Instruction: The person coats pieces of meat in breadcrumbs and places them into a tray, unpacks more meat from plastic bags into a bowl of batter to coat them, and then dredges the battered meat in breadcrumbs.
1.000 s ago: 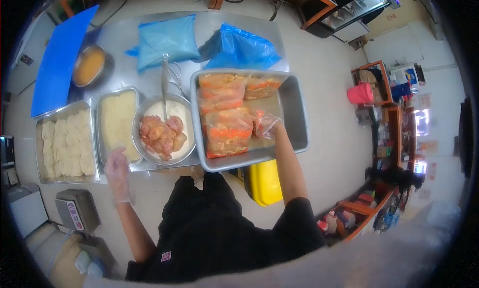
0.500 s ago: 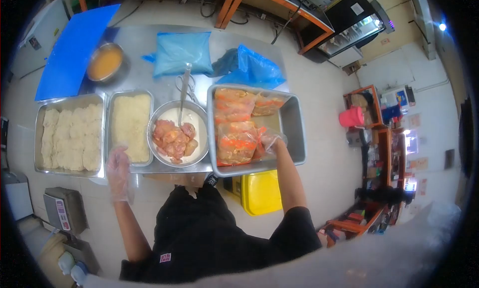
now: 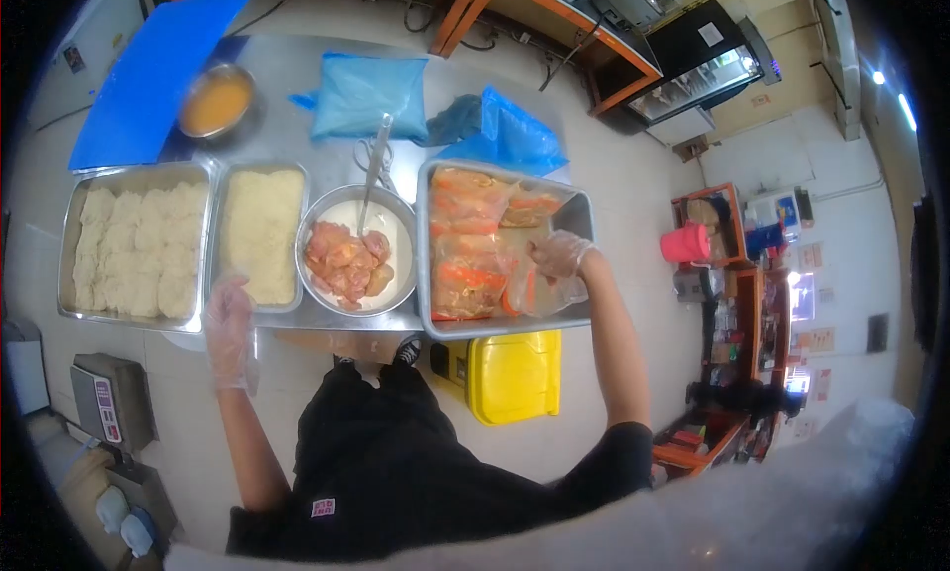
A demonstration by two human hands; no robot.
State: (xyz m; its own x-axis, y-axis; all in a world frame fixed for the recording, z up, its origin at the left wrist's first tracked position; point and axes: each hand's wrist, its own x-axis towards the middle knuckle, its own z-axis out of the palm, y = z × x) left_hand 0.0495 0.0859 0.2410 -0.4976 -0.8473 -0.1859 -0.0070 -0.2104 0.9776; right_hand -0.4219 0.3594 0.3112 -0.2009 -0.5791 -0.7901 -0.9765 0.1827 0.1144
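My right hand (image 3: 562, 256), in a clear plastic glove, is closed on a clear plastic bag (image 3: 546, 292) over the right part of a grey tub (image 3: 424, 244). Bags of orange-marinated meat (image 3: 470, 274) lie in that tub, left of the hand. My left hand (image 3: 230, 324), also gloved, hovers by the front edge of a tray of pale crumbs (image 3: 265, 230), its fingers curled; whether anything is in them is hidden. Between the two hands stands a steel bowl (image 3: 309, 274) with raw meat pieces (image 3: 346, 262) in white liquid and a metal utensil (image 3: 374, 165) leaning in it.
A tray of breaded pieces (image 3: 137, 254) is at the left. Behind are a bowl of orange liquid (image 3: 216, 103), a blue board (image 3: 148, 81), a pale blue bag (image 3: 368, 96), a blue plastic bag (image 3: 515, 141) and scissors (image 3: 381, 157). A yellow bin (image 3: 517, 378) stands below the table edge.
My right hand has risen and shifted right within the tub, with the bag's plastic drawn along. My left hand stays near the crumb tray. The view has shifted slightly.
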